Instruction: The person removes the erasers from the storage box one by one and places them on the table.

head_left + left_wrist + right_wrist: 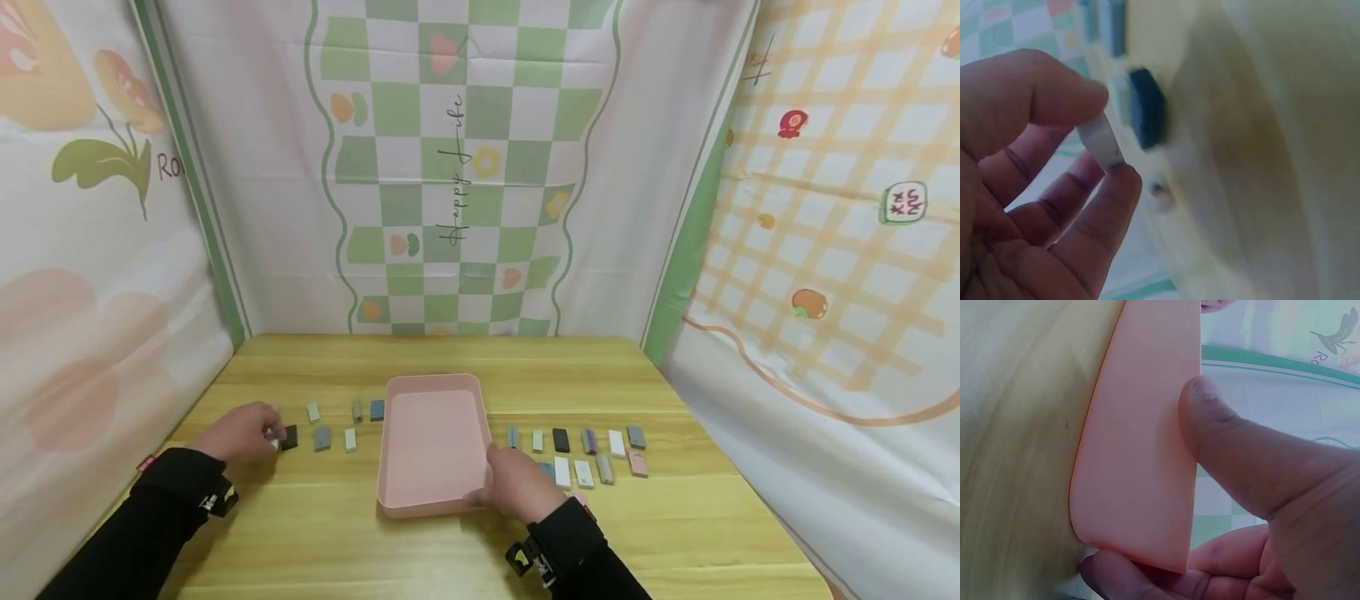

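Note:
My left hand [242,433] pinches a small white rectangular block [1101,144] between thumb and fingertips, above the left part of the table. Just beyond those fingers lies a black block [289,437], which also shows in the left wrist view as a dark block [1146,107]. With my right hand [525,486] I grip the near right corner of a shallow pink tray [435,442]. In the right wrist view the thumb lies over the top edge of the tray's wall [1138,444], and the fingers are curled at its corner. Nothing lies inside the tray.
Left of the tray are several small blocks, among them a grey block [322,438], a pale green block [350,440] and a blue block [377,410]. More stand to its right, including a white block [562,472] and a pink block [637,463]. Printed cloth [480,167] hangs around the wooden table [315,542].

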`<state>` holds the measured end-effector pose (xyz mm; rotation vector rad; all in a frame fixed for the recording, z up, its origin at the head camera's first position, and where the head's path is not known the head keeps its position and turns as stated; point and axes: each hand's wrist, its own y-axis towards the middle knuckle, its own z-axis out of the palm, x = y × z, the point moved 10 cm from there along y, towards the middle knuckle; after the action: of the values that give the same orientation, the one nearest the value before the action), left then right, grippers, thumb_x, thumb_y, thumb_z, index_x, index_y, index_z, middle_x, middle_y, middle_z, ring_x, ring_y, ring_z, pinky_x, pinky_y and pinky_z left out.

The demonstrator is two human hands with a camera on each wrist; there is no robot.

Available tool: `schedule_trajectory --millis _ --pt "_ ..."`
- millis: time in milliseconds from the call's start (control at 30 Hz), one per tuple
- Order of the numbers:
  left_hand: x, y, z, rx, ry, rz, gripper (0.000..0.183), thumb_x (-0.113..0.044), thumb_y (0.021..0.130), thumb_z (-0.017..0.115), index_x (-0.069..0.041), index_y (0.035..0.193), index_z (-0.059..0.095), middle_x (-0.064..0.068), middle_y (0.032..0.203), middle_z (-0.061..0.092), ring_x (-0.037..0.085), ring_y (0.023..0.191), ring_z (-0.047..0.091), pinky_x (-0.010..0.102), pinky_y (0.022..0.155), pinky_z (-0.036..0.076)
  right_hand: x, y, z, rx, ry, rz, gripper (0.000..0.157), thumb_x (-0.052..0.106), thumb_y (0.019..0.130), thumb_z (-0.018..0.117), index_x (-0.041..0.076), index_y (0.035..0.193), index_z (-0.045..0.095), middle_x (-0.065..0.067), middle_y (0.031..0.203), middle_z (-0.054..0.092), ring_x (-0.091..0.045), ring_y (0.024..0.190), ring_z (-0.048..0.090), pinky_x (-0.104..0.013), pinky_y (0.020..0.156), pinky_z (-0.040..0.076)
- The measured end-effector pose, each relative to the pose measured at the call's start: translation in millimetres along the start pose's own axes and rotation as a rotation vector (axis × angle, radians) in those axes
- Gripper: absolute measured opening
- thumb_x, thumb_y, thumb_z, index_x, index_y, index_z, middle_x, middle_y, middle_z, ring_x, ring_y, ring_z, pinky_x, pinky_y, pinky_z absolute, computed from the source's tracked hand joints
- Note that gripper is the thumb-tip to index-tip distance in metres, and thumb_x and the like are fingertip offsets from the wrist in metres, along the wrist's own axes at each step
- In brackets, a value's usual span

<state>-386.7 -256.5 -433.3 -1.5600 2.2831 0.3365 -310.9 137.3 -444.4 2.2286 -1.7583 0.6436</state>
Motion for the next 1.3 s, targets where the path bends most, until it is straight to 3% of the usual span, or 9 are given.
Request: schedule_trajectory --millis 167,267,533,900,1067,1300 --pt "30.0 -2.9 5.4 0.022 -0.046 -0.083 0.024 0.004 0.077 0.076 -0.004 0.099 0.074 0.018 0.108 0.072 0.025 0.083 0.055 0.035 0.069 0.044 0.4 -0.1 0.0 -0.001 0.006 0.001 0.092 0.043 0.082 0.092 -0.015 0.143 0.055 -0.029 0.121 0.072 -0.036 0.105 0.071 -0.054 0.092 0.058" --pt "39.4 -2.1 8.5 0.029 -0.045 -0.110 0.025 0.004 0.076 0.077 -0.005 0.099 0.073 0.018 0.106 0.070 0.024 0.079 0.053 0.034 0.066 0.043 0.7 -0.4 0.0 -0.003 0.006 0.002 0.090 0.043 0.081 0.092 -0.014 0.141 0.056 -0.029 0.120 0.072 -0.037 0.104 0.071 -0.055 0.091 0.058" --pt "36.1 -1.9 10.9 0.058 -0.002 -0.121 0.025 0.007 0.077 0.075 -0.004 0.099 0.074 0.025 0.114 0.070 0.027 0.082 0.056 0.034 0.066 0.045 0.8 -0.9 0.1 -0.004 0.006 -0.006 0.087 0.044 0.081 0.092 -0.013 0.138 0.058 -0.026 0.115 0.073 -0.033 0.099 0.070 -0.053 0.088 0.058" --pt "34.3 -2.1 11.0 0.085 0.023 -0.179 0.025 0.005 0.080 0.077 -0.002 0.104 0.075 0.024 0.115 0.071 0.026 0.081 0.055 0.034 0.066 0.046 1.2 -0.9 -0.3 -0.005 0.007 -0.004 0.088 0.044 0.081 0.092 -0.012 0.139 0.058 -0.027 0.118 0.072 -0.036 0.103 0.070 -0.055 0.091 0.057" --pt "30.7 -1.7 10.8 0.065 0.043 -0.153 0.027 0.006 0.078 0.075 0.000 0.105 0.076 0.027 0.120 0.071 0.026 0.081 0.056 0.034 0.066 0.044 -0.3 0.0 0.0 -0.003 0.003 0.007 0.085 0.043 0.081 0.092 -0.012 0.137 0.059 -0.027 0.117 0.072 -0.034 0.101 0.069 -0.054 0.090 0.057" --pt "28.9 -0.4 14.7 0.048 0.058 -0.119 0.027 0.005 0.077 0.075 0.002 0.103 0.076 0.024 0.111 0.072 0.025 0.078 0.054 0.033 0.063 0.042 -0.4 -0.1 0.5 -0.003 0.012 0.016 0.082 0.043 0.081 0.093 -0.011 0.134 0.060 -0.024 0.114 0.072 -0.029 0.096 0.067 -0.052 0.087 0.057"
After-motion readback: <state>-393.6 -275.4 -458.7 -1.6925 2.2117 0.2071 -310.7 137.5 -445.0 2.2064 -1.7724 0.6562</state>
